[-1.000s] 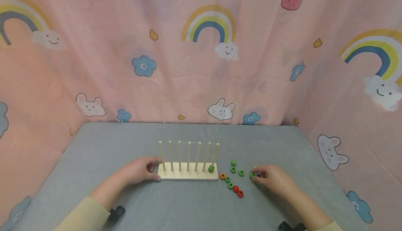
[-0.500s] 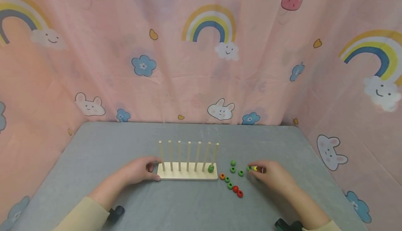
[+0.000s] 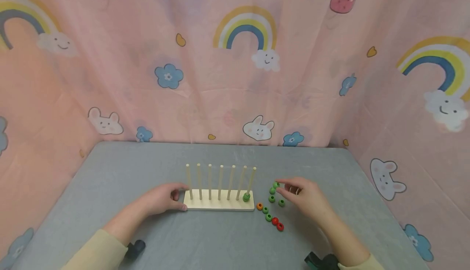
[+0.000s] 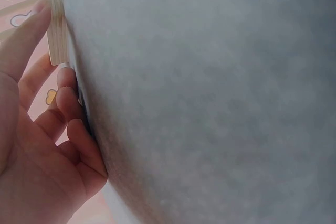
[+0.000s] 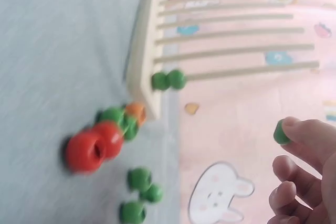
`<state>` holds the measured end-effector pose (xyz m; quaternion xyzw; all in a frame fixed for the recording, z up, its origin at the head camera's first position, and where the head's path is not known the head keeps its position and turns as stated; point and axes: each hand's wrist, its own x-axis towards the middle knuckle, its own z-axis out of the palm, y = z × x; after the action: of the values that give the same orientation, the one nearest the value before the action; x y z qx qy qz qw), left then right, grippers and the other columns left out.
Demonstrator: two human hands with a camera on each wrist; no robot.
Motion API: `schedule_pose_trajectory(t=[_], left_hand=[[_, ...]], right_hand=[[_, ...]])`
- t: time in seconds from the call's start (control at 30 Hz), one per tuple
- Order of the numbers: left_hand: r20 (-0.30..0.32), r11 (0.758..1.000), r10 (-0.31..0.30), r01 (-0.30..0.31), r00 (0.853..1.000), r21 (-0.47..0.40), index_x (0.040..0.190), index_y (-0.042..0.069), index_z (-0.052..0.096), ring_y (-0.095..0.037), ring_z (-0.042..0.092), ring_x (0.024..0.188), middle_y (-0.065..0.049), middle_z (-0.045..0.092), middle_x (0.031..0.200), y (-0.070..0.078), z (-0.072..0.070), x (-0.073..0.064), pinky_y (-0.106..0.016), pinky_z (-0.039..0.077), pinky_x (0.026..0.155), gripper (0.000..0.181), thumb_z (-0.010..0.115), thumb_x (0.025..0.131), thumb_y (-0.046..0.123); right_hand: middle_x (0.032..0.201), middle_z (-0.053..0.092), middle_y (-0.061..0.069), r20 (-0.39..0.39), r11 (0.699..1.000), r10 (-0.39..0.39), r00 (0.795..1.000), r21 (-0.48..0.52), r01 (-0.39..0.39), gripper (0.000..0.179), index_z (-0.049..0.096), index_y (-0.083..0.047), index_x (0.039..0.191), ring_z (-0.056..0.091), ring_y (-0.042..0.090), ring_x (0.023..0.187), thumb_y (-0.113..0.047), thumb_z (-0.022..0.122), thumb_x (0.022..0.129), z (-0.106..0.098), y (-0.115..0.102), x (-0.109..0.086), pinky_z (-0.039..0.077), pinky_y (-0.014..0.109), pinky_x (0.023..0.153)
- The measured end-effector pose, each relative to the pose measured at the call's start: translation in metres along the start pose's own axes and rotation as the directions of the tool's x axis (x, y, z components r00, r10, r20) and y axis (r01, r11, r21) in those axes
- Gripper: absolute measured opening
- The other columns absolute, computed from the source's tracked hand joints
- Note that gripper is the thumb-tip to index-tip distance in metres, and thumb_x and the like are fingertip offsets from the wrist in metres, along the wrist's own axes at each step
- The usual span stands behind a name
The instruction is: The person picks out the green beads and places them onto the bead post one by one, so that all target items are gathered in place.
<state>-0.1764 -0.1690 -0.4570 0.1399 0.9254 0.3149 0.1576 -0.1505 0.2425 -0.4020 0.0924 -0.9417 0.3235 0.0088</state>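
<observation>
A pale wooden peg board (image 3: 219, 205) with a row of upright pegs stands on the table. My left hand (image 3: 169, 198) holds its left end between thumb and fingers; in the left wrist view the thumb lies against the wood (image 4: 59, 40). Two green beads (image 3: 246, 197) are stacked at the foot of the rightmost peg. My right hand (image 3: 306, 196) pinches another green bead (image 5: 281, 132) between thumb and index finger, raised above the table to the right of the board. The other fingers of that hand are curled, with nothing visible in them.
Loose beads lie right of the board: an orange bead (image 3: 259, 206) near its corner, two red beads, one red bead (image 3: 280, 226) closest to me, and several green ones, including a green bead (image 3: 281, 203) near my right hand. A patterned pink curtain (image 3: 235, 98) hangs behind the grey table (image 3: 165, 245).
My right hand has lifted the green bead and moved left and away from me, toward the board. A yellow bead seen by its fingers earlier is now out of sight. My left hand stays put.
</observation>
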Motion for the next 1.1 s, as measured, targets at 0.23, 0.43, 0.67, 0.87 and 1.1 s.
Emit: schedule_pose_trajectory(t=[0.23, 0.43, 0.67, 0.87, 1.1], left_hand=[[-0.001, 1.0, 0.017, -0.017, 1.0, 0.006, 0.124, 0.013, 0.066, -0.014, 0.045, 0.07, 0.001, 0.05, 0.077, 0.0, -0.002, -0.001, -0.033, 0.035, 0.064, 0.055, 0.086, 0.076, 0.031], [-0.006, 1.0, 0.018, -0.017, 1.0, 0.003, 0.125, 0.011, 0.065, -0.015, 0.045, 0.072, 0.001, 0.05, 0.077, -0.001, -0.004, -0.002, -0.034, 0.035, 0.065, 0.056, 0.086, 0.076, 0.031], [-0.004, 1.0, 0.006, -0.006, 1.0, 0.022, 0.124, 0.014, 0.066, -0.014, 0.045, 0.071, 0.001, 0.05, 0.078, 0.0, -0.003, 0.0, -0.034, 0.035, 0.065, 0.056, 0.086, 0.076, 0.032], [-0.006, 1.0, -0.003, 0.003, 1.0, 0.021, 0.123, 0.015, 0.066, -0.014, 0.046, 0.071, 0.001, 0.051, 0.078, 0.001, -0.001, 0.0, -0.034, 0.035, 0.065, 0.055, 0.087, 0.075, 0.032], [-0.007, 1.0, 0.005, -0.004, 1.0, 0.021, 0.123, 0.015, 0.066, -0.014, 0.046, 0.071, 0.002, 0.051, 0.078, -0.001, 0.001, 0.001, -0.034, 0.035, 0.065, 0.054, 0.087, 0.075, 0.031]], right_hand=[[0.087, 0.061, 0.0, -0.059, 0.991, 0.02, 0.998, 0.131, -0.012, 0.027, 0.074, -0.021, 0.118, 0.054, 0.02, 0.078, -0.028, 0.073, 0.092, -0.002, -0.027, 0.008, 0.047, 0.029, 0.062], [0.088, 0.062, 0.001, -0.095, 0.973, -0.006, 0.995, 0.231, 0.028, 0.028, 0.073, -0.019, 0.119, 0.054, 0.021, 0.078, -0.028, 0.072, 0.093, 0.002, -0.046, 0.018, 0.047, 0.029, 0.063], [0.087, 0.062, 0.002, -0.125, 0.952, -0.043, 0.991, 0.295, 0.078, 0.026, 0.073, -0.015, 0.118, 0.053, 0.024, 0.075, -0.02, 0.071, 0.093, 0.004, -0.057, 0.022, 0.046, 0.028, 0.06], [0.088, 0.062, 0.002, -0.107, 0.955, -0.034, 0.994, 0.29, 0.063, 0.025, 0.074, -0.017, 0.117, 0.053, 0.023, 0.077, -0.021, 0.072, 0.093, 0.006, -0.056, 0.023, 0.046, 0.027, 0.061], [0.089, 0.061, 0.001, -0.083, 0.96, -0.048, 0.995, 0.271, 0.069, 0.026, 0.073, -0.018, 0.117, 0.054, 0.022, 0.078, -0.022, 0.073, 0.092, 0.008, -0.061, 0.023, 0.047, 0.028, 0.062]])
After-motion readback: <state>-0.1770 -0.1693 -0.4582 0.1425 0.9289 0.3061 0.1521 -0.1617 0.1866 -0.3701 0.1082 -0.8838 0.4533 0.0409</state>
